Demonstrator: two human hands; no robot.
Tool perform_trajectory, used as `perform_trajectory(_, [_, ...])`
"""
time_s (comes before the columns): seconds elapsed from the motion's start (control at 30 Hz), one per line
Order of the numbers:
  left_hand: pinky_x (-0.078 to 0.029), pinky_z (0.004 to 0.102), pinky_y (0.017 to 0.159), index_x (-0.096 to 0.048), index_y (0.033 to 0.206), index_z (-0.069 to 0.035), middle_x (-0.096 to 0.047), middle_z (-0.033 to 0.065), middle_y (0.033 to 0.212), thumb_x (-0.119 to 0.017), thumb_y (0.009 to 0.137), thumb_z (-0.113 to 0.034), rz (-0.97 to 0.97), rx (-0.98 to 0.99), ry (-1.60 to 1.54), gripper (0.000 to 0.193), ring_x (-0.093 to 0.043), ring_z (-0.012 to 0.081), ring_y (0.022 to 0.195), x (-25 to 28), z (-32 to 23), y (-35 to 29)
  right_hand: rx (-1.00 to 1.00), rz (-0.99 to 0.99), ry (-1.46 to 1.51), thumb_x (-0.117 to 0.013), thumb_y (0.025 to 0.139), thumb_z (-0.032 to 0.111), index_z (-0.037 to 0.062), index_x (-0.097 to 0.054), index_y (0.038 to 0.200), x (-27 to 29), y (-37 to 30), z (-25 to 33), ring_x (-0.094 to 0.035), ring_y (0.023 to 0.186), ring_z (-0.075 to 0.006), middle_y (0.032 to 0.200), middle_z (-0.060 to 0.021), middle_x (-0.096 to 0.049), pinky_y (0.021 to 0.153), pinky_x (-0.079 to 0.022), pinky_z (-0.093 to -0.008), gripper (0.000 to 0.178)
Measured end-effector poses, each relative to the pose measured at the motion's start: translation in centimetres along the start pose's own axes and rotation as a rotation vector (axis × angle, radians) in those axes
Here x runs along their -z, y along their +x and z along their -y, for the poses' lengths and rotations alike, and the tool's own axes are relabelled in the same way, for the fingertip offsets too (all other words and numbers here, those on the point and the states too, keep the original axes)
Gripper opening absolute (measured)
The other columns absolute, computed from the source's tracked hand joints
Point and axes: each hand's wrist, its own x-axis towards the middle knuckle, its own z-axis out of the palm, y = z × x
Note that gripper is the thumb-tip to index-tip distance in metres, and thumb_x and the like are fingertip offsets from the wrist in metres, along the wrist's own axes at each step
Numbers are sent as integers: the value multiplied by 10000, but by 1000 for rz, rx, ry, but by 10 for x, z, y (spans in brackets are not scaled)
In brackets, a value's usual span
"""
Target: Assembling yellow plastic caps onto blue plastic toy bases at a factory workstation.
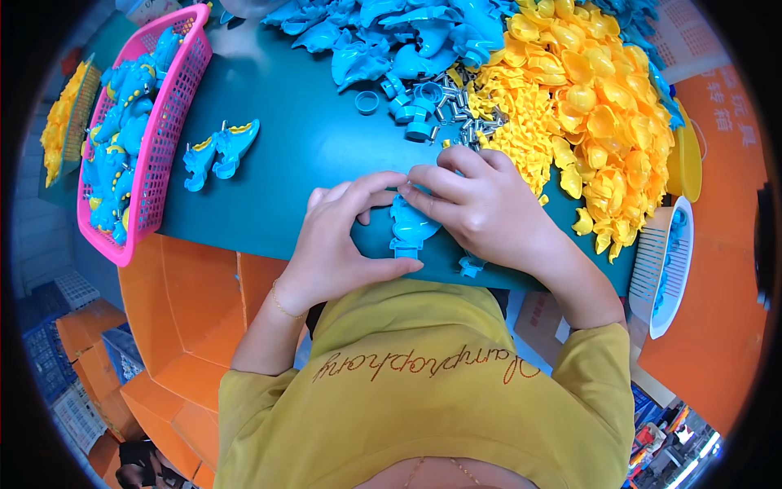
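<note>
My left hand (338, 236) and my right hand (481, 204) meet near the front edge of a teal table (301, 130). Both grip a blue plastic toy body (410, 224) between their fingertips, pressed against the tabletop. A small blue part (471, 265) lies just below my right hand at the table edge. Two assembled blue dinosaur toys with yellow spines (220, 151) rest on the table to the left of my hands.
A pink basket (151, 138) of finished blue toys stands at the left. Heaps of blue shells (391, 33), yellow parts (586, 106), small blue wheels (411, 110) and metal pins (464, 110) fill the far side. A white basket (664, 269) sits at the right edge; orange crates (187, 326) lie below.
</note>
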Motion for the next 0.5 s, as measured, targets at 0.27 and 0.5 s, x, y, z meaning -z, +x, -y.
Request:
perform_trajectory(0.27, [-398, 336, 893, -603, 1438, -181, -756, -6, 1136, -1014, 599, -275, -77, -6, -14, 940, -552, 153, 831, -7, 3, 2, -210, -137, 340, -836, 821, 170, 106, -766, 1224, -9, -1, -15, -668, 1100, -246, 1208, -34, -730, 890, -529, -385, 414])
perform_trajectory(0.5, [-405, 341, 879, -600, 1439, -179, -749, -9, 1147, -1017, 584, -247, -112, -76, 48, 954, -556, 155, 831, -8, 4, -1, -314, -175, 546, -898, 818, 196, 65, -800, 1092, -23, 6, -13, -706, 1049, -287, 1105, -76, -791, 938, -561, -410, 319])
